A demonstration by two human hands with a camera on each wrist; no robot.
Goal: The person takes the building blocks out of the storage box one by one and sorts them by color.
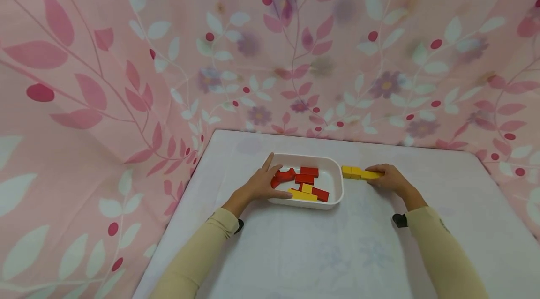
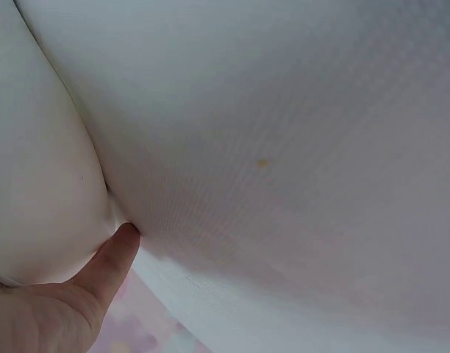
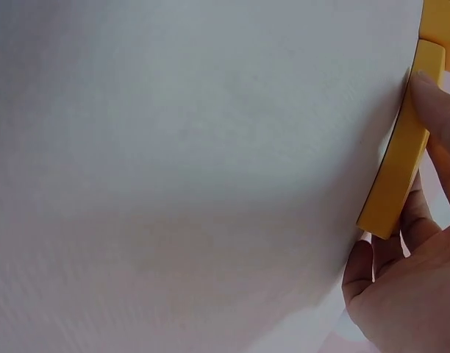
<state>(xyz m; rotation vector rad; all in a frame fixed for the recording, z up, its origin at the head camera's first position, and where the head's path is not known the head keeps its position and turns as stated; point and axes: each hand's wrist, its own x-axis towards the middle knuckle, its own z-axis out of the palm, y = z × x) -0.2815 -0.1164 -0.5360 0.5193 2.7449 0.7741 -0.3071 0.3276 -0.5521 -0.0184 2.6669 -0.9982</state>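
Note:
A white tray (image 1: 333, 160) on the table holds red and yellow toy blocks. My left hand (image 1: 260, 182) spans its left end, fingers spread, one bent over a curved red block (image 1: 287, 175). In the left wrist view, my straight thumb (image 2: 111, 261) touches the tray's outer wall (image 2: 41, 147). To the right of the tray, my right hand (image 1: 392, 179) pinches a long yellow block (image 3: 401, 162) between thumb and fingers. That block's far end meets a short row of smaller yellow blocks (image 1: 351, 172) lying beside the tray's right wall.
Inside the tray lie several red blocks (image 1: 309, 171), another long yellow block (image 1: 303, 195) and a small yellow block (image 1: 307, 188). A white cloth covers the table (image 1: 320, 252). Pink floral curtains (image 1: 295, 55) hang at the back and sides.

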